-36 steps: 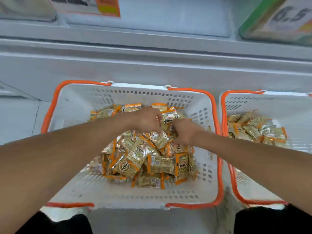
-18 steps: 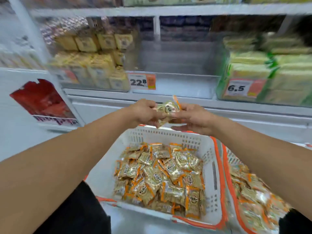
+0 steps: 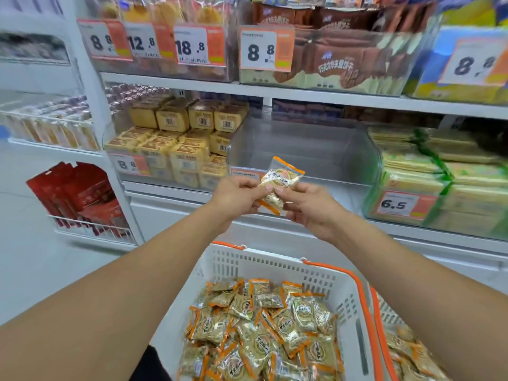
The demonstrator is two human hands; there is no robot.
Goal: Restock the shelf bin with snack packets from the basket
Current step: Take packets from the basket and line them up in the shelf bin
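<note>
The left hand (image 3: 236,198) and right hand (image 3: 309,206) together pinched a small orange-edged clear snack packet (image 3: 278,184), held between them before the transparent plastic shelf bin (image 3: 330,152).

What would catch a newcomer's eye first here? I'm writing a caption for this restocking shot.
Probably the snack packet, held up at mid-frame between the left hand and right hand, in front of the clear shelf bin, which looks empty. Next, the white basket with orange handles at the bottom, heaped with matching packets, and the big price tags on the top shelf.
</note>
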